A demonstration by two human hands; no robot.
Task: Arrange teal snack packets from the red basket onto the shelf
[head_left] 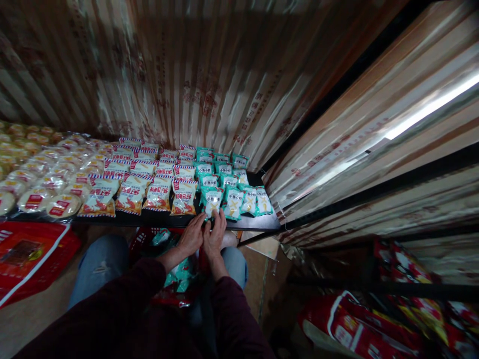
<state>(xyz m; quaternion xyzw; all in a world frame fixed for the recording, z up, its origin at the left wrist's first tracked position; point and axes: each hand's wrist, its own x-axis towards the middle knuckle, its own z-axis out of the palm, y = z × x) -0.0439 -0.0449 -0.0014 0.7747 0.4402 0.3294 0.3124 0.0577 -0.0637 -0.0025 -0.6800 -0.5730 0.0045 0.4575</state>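
A small green-and-white snack bag (213, 199) stands at the front edge of a black shelf (245, 223). My left hand (192, 235) is at its lower left corner, fingers closed on the bag's bottom edge. Over the lower right part of the same bag lie the fingers of my right hand (214, 236), also closed on it. The thumbs meet near the shelf edge, and the fingertips are partly hidden. Matching green bags (232, 203) stand in rows to the right and behind. Below my forearms, a red basket (140, 241) holds more green bags (183, 273).
Left of the green bags are rows of red-and-white snack bags (159, 193), then round wrapped pastries (64, 205). Corrugated sheeting (179, 75) backs the shelf. A dark metal post (318, 109) rises at right. Red packages lie at lower left (33, 259) and lower right (359, 324).
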